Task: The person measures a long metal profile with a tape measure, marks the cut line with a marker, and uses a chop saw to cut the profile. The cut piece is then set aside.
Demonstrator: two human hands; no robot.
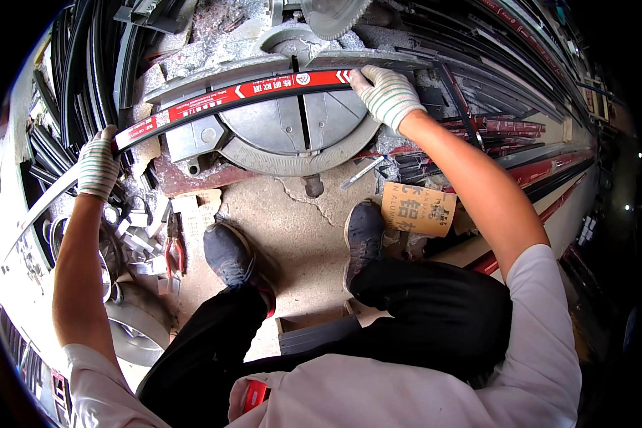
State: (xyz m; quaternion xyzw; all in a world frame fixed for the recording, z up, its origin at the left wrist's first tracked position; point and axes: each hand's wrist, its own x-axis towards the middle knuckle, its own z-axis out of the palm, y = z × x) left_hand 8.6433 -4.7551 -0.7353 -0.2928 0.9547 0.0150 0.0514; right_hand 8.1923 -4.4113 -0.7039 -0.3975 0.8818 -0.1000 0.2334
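There were two gloved hands [98, 167] [391, 98], one red-and-black bar [260, 85], one saw table [260, 127], one blade [332, 16] by its far edge, two shoes [228, 255] [365, 232] and one pair of pliers [172, 237].

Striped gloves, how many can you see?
2. One glove is on the left hand, gripping the long red bar; the other glove is on the right hand, holding it farther right. I see no others.

1 pair of red-handled pliers [180, 254] lies with its jaws pointing up the view, just beside a scatter of small silver metal offcuts [159, 217]. On the right, 1 brown printed cardboard sheet [415, 208] sits near long red-labelled profiles [549, 171]. Long black strips [78, 71] crowd the upper left, and cracks run across the concrete floor [307, 267]
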